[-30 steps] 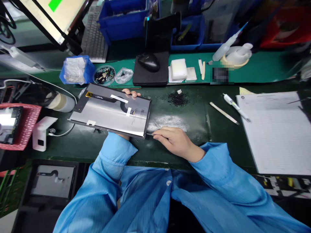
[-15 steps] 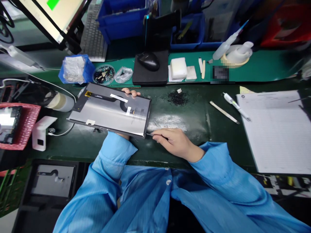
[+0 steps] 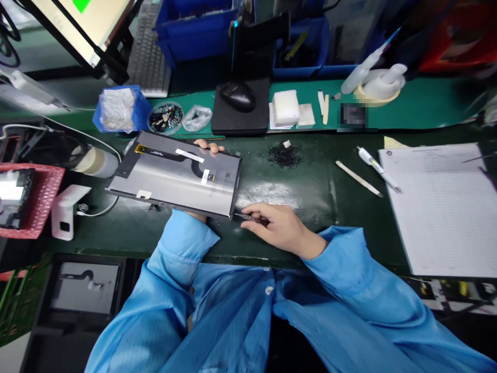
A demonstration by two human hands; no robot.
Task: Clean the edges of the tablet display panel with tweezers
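— What are your hands doing?

— My left hand (image 3: 207, 146) reaches under a grey display panel (image 3: 176, 173) and holds it tilted above the dark green work mat (image 3: 310, 186); only my fingertips show, curled over the panel's far edge. My right hand (image 3: 281, 228) sits just beside the panel's near right corner, thumb and forefinger pinched shut on thin metal tweezers (image 3: 244, 216) whose tip touches that corner.

— What lies around the panel?

— Beyond its right edge, a small heap of black scraps (image 3: 285, 155). Farther right, a white stick (image 3: 357, 178), a pen (image 3: 377, 169), then a lined paper sheet (image 3: 438, 207).
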